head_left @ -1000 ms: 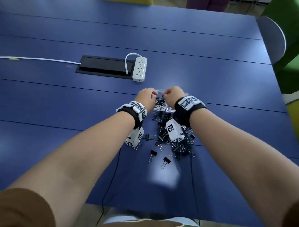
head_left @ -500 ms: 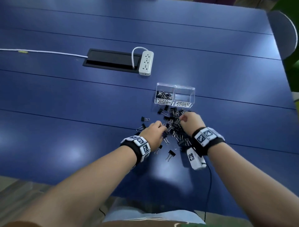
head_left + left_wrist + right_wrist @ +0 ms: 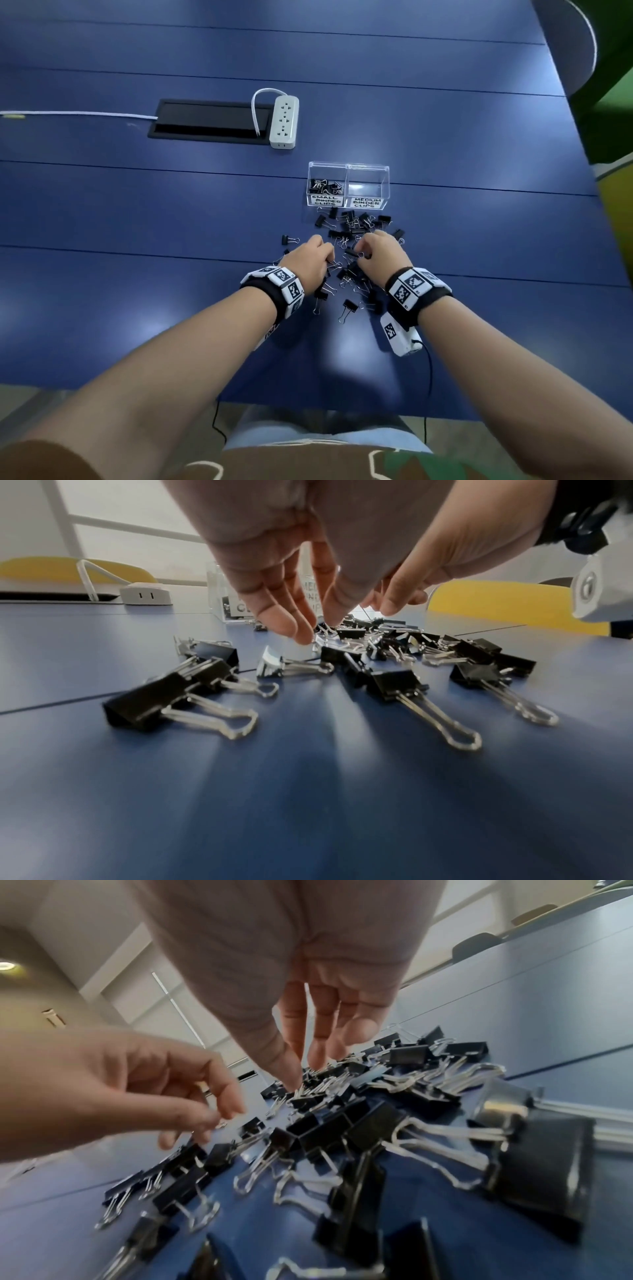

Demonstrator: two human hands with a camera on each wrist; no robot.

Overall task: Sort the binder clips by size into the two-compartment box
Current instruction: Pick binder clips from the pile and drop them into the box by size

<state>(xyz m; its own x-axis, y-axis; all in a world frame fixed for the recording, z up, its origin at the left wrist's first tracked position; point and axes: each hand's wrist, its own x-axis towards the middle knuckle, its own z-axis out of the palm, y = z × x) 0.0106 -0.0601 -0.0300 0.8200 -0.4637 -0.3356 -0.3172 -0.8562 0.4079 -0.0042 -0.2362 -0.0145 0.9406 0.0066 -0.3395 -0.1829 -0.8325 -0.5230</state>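
blue table [image 3: 137,212] | binder clips [image 3: 349,274] under both hands' fingertips | fingers' grip: cannot tell

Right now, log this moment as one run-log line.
left hand: fingers reaching into pile | right hand: same | small compartment: some clips | medium compartment: none

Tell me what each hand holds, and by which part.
Cannot be told. The left hand fingers a wire handle in the pile of clips; the right hand digs among them. Nothing is lifted.
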